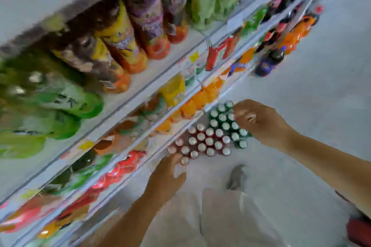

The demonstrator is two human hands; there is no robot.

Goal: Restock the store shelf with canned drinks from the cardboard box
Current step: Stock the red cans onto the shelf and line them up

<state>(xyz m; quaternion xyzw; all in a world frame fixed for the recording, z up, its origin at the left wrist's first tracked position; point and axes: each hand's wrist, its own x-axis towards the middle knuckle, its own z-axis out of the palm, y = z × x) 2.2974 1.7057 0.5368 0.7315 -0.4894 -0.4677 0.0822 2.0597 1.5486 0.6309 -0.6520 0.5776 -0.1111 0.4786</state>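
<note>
Cans stand upright in a tight cluster at the foot of a store shelf, silver tops facing the camera. The red cans form the nearer block and the green cans sit just beyond, the two groups touching. Blur hides whether they rest on the lowest shelf board or on the pale floor.

The person's left hand reaches in from below, its fingertips at the near corner of the red block, against the closest can. A pale smear sits between thumb and fingers, and it cannot be told whether the hand grips anything.

The right hand hangs over the far side of the green block with fingers curled downward. Something dark shows inside the curl, but the picture is too soft to say whether a can is held.

Above, the shelves carry tall bottles with orange bases, green bottles and rows of orange and red packs. Light trousers and a grey shoe show below the hands.
</note>
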